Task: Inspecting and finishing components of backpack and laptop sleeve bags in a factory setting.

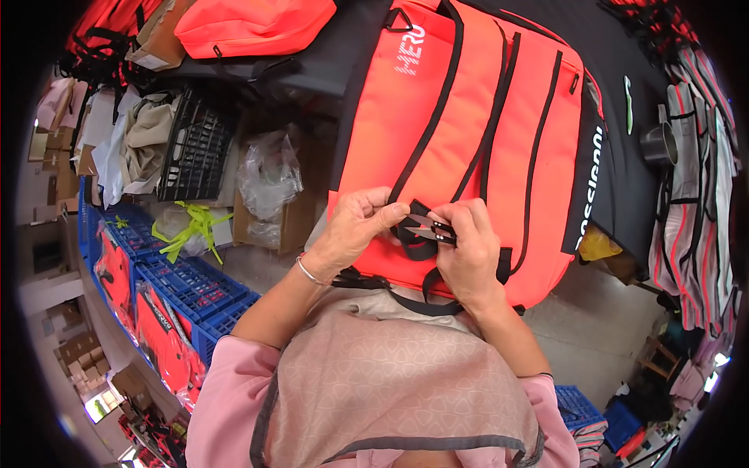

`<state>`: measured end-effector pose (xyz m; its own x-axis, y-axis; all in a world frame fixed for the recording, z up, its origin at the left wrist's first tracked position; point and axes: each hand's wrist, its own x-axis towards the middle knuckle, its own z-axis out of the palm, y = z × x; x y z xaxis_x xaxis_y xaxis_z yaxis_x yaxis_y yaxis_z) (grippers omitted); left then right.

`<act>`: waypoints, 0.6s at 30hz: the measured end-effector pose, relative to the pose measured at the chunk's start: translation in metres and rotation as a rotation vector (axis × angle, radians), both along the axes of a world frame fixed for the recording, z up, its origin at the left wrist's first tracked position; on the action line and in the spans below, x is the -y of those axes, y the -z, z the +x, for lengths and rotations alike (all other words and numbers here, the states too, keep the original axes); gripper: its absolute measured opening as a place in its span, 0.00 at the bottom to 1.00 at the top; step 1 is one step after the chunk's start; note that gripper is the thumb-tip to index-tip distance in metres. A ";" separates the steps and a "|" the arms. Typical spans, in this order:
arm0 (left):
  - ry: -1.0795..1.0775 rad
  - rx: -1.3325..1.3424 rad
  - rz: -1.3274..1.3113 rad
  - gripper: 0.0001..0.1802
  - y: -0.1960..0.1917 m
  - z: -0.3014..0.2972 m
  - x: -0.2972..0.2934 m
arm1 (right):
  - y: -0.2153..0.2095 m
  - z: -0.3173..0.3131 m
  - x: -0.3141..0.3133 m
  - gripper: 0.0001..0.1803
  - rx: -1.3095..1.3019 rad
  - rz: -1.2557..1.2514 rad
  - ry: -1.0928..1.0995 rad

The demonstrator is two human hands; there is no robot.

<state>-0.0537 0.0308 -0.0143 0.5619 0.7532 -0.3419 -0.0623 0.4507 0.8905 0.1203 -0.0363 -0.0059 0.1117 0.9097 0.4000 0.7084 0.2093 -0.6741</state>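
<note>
At the frame's centre, the right hand's [470, 253] grip was closed around small snips [432, 231], while the left hand's [351, 230] grip pinched a black strap [420, 249] just beside the blades. The orange-red backpack [456, 132] filled the upper centre, its lower edge near the apron [394, 382]. Dark worktop [616, 168] lay mostly bare between its right edge and a metal cup [659, 145]; open floor [612, 304] showed lower right
</note>
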 end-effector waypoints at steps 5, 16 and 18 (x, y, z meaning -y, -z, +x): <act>0.066 -0.088 0.149 0.10 0.015 0.000 0.002 | -0.016 0.001 -0.005 0.10 0.023 -0.153 -0.047; 0.029 -0.089 0.010 0.16 0.008 0.008 -0.002 | -0.027 0.045 -0.010 0.09 -0.304 -0.288 0.068; 0.048 -0.099 0.031 0.17 0.009 0.009 -0.004 | -0.024 0.034 -0.007 0.09 -0.351 -0.208 0.063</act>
